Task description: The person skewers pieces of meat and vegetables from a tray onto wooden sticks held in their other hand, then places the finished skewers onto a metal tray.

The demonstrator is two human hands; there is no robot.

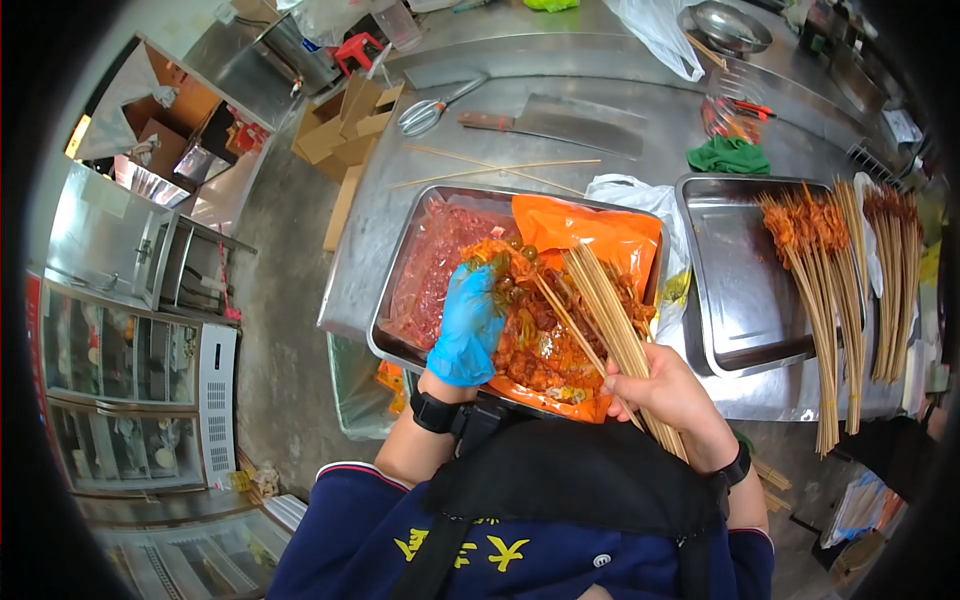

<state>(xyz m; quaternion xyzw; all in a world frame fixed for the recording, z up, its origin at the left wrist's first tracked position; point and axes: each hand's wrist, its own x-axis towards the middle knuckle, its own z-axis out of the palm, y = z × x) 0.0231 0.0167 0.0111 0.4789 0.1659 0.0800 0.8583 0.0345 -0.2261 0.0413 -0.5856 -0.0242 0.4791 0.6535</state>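
In a blue glove, my left hand [470, 320] is closed around a piece of red-orange marinated meat [490, 252]. Bare and gripping a bundle of bamboo skewers [612, 312], my right hand [665, 388] is at the near right of a metal tray [384, 325]. One skewer is angled apart from the bundle, its tip near the meat in my left hand. An opened orange bag [590, 235] in the tray holds more marinated meat [540, 350] with green peppers. Paler raw meat [430, 260] fills the tray's left side.
Right of the tray, a second metal tray [740, 290] carries loaded skewers [805, 235] along its right side. Behind lie a cleaver [570, 125], scissors-like tongs [430, 115], loose skewers [490, 165] and a green cloth [728, 155]. Cardboard boxes [345, 120] stand beyond the table's left edge.
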